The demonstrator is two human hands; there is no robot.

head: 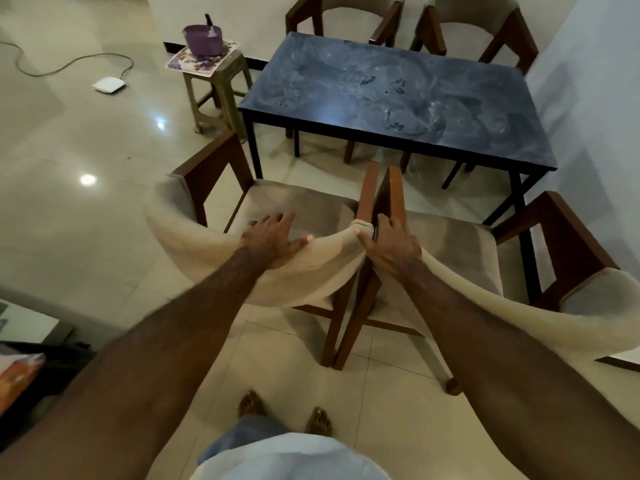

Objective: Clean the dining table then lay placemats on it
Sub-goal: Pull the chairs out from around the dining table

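Two chairs are being held by their padded backrests at the near side of the dining table point(398, 95). The left hand point(273, 239) is being laid on the curved back of the left chair point(214, 244), with the fingers spread over the top edge and reaching toward the seat; they seem only slightly bent, so it is judged to be pressing more than gripping. The right hand point(384, 244) is being curled round the top of the right chair point(502, 271), just where its wooden arm meets the cushion. The two hands are being kept near each other but apart, each on its own chair.

The table is standing beyond the chairs, and its dark top is showing pale smears and some small dark marks, so the cleaning is judged as not yet done. The placemats point(202, 55) are lying on a small stool point(221, 88) beside the far left corner of the table, under a purple bowl point(202, 38).

The step in hand seems to be the clearing of access to the table. For the next move, the chairs would need to be shifted aside, and a cloth would be needed; none is being seen here.
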